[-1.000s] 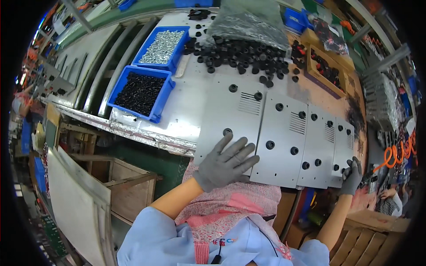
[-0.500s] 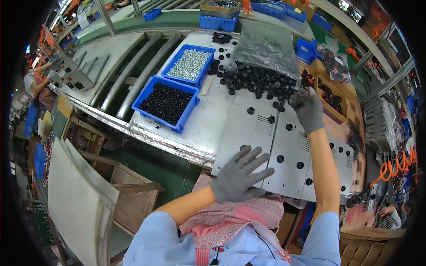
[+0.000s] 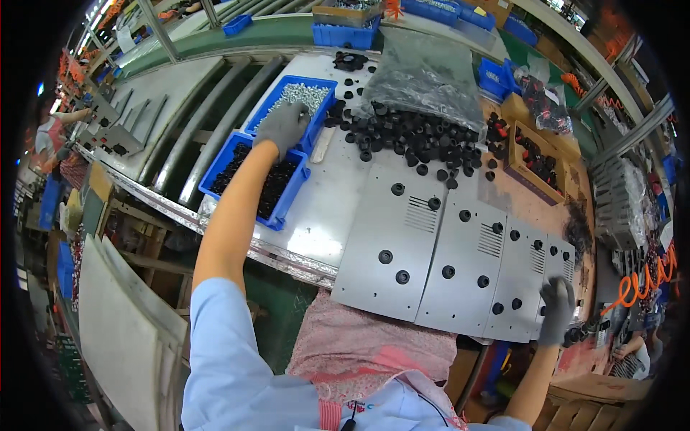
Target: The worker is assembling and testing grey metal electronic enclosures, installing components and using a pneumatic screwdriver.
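My left hand (image 3: 282, 128), in a grey glove, is over the near end of a blue bin of silver screws (image 3: 305, 95). Its fingers are bent together and dip toward the screws; whatever they grip is hidden. Closer to me, my left forearm crosses a blue bin of black screws (image 3: 277, 188). Far to the right, my gloved right hand (image 3: 557, 310) hovers at the last of several overlapping grey metal panels (image 3: 374, 241). Its fingers look curled but are dark and smeared. Round black feet (image 3: 402, 276) sit on the panels.
Loose black feet (image 3: 424, 136) lie heaped beyond the panels, beside a clear plastic bag (image 3: 424, 75). A cardboard box (image 3: 532, 169) holds small red and black parts. Metal rollers (image 3: 223, 129) run at the left. An orange coiled hose (image 3: 640, 280) hangs at the right.
My left hand has gone from above the nearest panel, fingers spread, up and left to the silver screws. My right hand has come back from the black feet toward the right-hand panels.
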